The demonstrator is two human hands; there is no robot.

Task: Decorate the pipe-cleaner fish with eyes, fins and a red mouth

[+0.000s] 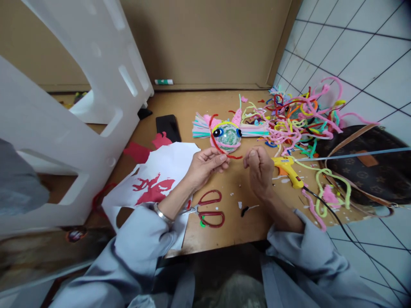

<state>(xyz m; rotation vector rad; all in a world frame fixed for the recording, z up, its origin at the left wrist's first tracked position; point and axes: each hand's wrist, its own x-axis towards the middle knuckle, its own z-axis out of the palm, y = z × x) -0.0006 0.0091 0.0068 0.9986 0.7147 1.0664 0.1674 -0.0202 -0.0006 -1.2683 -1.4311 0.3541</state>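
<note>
My left hand pinches a red pipe cleaner that curves up over a round craft face with blue eyes, a yellow rim and pink tufts. My right hand hovers just right of the pipe cleaner's end, its fingers curled in with nothing visible in them. The craft face lies on a wooden table just beyond both hands.
A yellow glue gun with a black cord lies right of my right hand. Red-handled scissors lie between my forearms. A heap of colourful pipe cleaners, a brown handbag, a black phone, white paper with red cutouts and a white plastic frame surround the work.
</note>
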